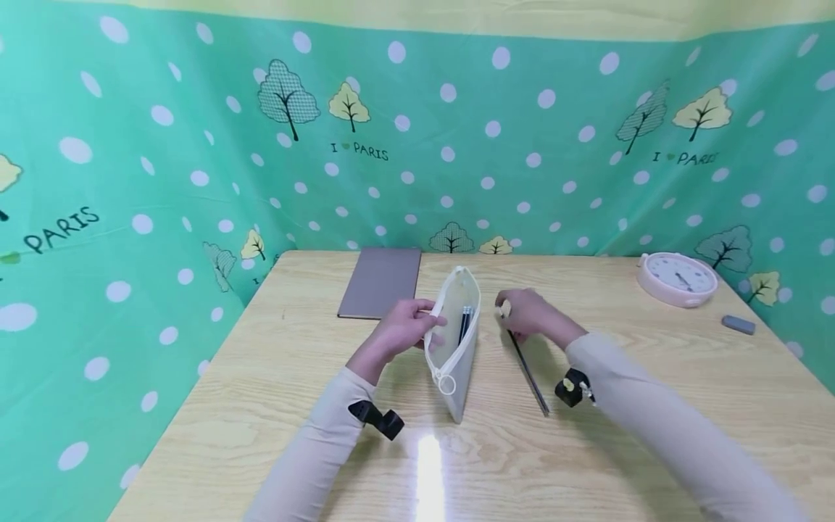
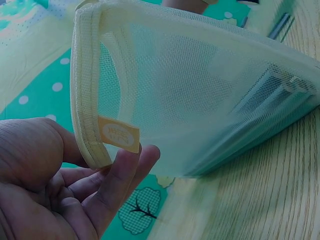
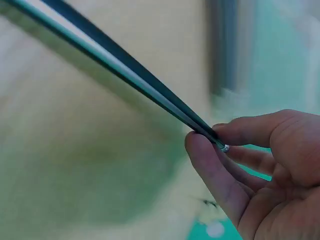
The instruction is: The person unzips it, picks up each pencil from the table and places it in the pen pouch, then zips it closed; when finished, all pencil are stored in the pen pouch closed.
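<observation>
A white mesh zipper pouch (image 1: 462,362) stands on edge on the table, its zipped mouth gaping upward. My left hand (image 1: 406,326) pinches the pouch's rim beside a small tan label (image 2: 119,134), thumb on one side and fingers on the other. Several dark pencils (image 1: 465,322) lean inside the pouch and show through the mesh in the left wrist view. To the right of the pouch, my right hand (image 1: 527,312) pinches slim dark pencils (image 1: 527,373) near one end between thumb and fingertips. They slant toward the front of the table.
A grey-brown notebook (image 1: 381,281) lies at the back left. A pink round clock (image 1: 678,279) sits at the back right, with a small grey eraser-like block (image 1: 738,324) in front of it. Green patterned cloth (image 1: 457,130) hangs behind the wooden table (image 1: 261,406).
</observation>
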`<action>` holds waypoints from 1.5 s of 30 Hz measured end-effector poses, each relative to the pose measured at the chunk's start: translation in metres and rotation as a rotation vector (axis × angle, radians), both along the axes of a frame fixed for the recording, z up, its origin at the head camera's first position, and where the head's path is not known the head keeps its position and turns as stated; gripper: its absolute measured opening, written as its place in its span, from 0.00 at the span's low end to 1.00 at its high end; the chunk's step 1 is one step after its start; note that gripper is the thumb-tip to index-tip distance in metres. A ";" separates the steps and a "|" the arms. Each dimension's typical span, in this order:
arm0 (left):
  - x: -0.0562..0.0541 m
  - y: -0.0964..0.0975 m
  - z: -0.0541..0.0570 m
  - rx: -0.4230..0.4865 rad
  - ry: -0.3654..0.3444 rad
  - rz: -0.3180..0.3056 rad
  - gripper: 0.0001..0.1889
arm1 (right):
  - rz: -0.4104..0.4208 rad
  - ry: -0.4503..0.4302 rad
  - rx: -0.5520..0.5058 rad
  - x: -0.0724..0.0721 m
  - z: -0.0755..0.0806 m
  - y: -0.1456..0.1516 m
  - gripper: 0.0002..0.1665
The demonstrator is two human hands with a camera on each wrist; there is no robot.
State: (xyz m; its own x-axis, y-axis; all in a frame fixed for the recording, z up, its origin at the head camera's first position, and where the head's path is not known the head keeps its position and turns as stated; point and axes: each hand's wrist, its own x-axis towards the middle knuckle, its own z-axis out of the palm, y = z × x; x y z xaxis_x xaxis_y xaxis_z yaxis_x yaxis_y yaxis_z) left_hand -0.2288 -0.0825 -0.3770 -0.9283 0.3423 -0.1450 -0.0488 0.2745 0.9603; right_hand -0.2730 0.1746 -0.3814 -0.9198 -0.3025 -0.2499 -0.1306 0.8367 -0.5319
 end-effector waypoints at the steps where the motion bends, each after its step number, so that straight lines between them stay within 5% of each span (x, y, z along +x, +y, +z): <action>1: 0.000 0.000 -0.001 0.001 0.000 -0.004 0.16 | -0.027 0.004 -0.067 0.000 0.006 0.005 0.28; 9: -0.002 0.002 -0.001 -0.009 0.003 -0.002 0.16 | -0.282 0.247 -0.699 0.035 0.062 0.011 0.32; 17: -0.002 0.004 -0.004 -0.011 -0.022 0.000 0.16 | -0.358 0.402 -1.029 0.055 0.064 -0.017 0.28; 45: -0.001 0.005 -0.002 -0.023 0.005 -0.003 0.18 | -0.345 0.489 -1.070 0.053 0.050 -0.043 0.27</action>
State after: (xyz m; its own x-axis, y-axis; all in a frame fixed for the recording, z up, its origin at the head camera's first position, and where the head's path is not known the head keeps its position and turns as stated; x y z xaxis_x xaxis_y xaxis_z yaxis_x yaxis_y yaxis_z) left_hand -0.2296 -0.0777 -0.3787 -0.9281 0.3413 -0.1486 -0.0436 0.2968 0.9540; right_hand -0.2198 0.1321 -0.3311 -0.9194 0.1353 0.3692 -0.3675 0.0383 -0.9292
